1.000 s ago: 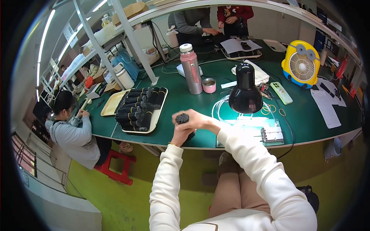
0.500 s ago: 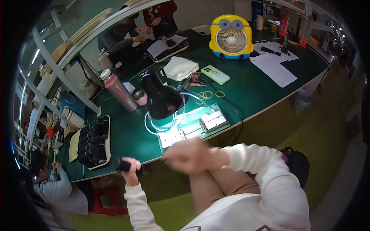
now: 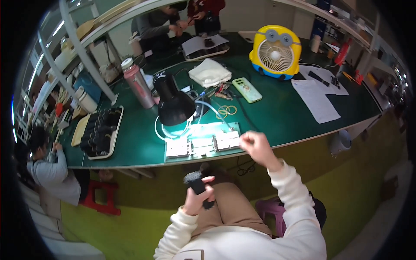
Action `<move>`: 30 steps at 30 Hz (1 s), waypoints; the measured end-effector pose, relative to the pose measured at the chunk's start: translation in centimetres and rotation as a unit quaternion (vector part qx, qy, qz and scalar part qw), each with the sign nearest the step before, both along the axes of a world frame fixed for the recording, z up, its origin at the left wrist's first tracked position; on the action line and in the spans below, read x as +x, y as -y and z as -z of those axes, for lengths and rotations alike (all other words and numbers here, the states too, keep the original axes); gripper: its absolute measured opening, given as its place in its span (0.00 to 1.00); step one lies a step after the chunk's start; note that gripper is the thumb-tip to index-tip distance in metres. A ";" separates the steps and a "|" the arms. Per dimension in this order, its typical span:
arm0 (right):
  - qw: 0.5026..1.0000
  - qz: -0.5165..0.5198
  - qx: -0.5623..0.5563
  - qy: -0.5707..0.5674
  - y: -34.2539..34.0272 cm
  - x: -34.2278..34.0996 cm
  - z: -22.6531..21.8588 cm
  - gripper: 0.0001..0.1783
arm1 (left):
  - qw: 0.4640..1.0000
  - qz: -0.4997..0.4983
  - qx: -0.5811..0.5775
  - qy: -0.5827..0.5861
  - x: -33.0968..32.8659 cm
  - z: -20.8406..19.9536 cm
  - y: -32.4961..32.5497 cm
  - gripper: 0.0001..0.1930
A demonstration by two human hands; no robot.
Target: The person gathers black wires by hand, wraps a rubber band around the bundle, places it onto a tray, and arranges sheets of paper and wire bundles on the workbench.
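My left hand (image 3: 198, 200) is closed around a short black cylinder (image 3: 198, 185) with a fuzzy grey end, above my lap. My right hand (image 3: 259, 149) is over the table's front edge, at the right end of a lit metal fixture (image 3: 203, 145). Its fingertips are pinched together; anything between them is too small to make out. The fixture has silvery blocks on a flat plate, with clear tubes (image 3: 161, 130) behind it. A black lamp (image 3: 175, 104) shines on it from above. Thin yellow rings (image 3: 232, 110) lie just behind the fixture.
A tray (image 3: 113, 141) of black cylindrical pieces stands on the left of the green table (image 3: 281, 130). Behind are a pink-and-steel flask (image 3: 139, 89), white cloth (image 3: 210, 73), green phone (image 3: 247, 90), yellow fan (image 3: 276, 54) and papers (image 3: 318, 104). Other people work at the left and back.
My left hand has brought the black cylinder rightward over my lap. My right hand has moved right, to the fixture's right end. The yellow ring lying apart no longer shows. The view has shifted.
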State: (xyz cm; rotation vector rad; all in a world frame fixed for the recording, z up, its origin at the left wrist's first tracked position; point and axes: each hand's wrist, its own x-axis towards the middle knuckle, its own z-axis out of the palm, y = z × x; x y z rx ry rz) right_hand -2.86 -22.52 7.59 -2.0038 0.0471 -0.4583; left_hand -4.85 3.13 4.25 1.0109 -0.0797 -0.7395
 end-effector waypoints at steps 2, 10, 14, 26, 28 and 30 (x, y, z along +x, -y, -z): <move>0.992 -0.066 0.094 -0.047 -3.6 -5.6 -2.1 0.04 | 1.000 0.015 0.005 -0.013 -1.2 0.0 2.1 0.16; 0.931 -0.076 0.345 -0.095 -6.3 -11.7 3.9 0.06 | 0.960 0.215 -0.109 -0.145 -4.8 1.1 1.9 0.13; 0.409 -0.184 0.893 -0.025 -3.2 -11.2 6.9 0.15 | 0.976 0.209 -0.031 -0.057 -3.2 0.0 -0.3 0.09; 0.815 -0.395 0.378 -0.190 -8.2 -7.6 3.0 0.14 | 0.847 -0.012 0.390 0.362 -1.0 -0.1 -5.1 0.14; 0.848 -0.329 0.388 -0.150 -6.8 -7.7 5.8 0.25 | 0.960 -0.013 0.237 0.148 -1.1 -1.0 -5.7 0.16; 0.486 -0.345 0.785 -0.169 -4.6 -5.7 8.7 0.33 | 0.972 0.011 0.178 0.150 -1.7 -1.3 -6.0 0.18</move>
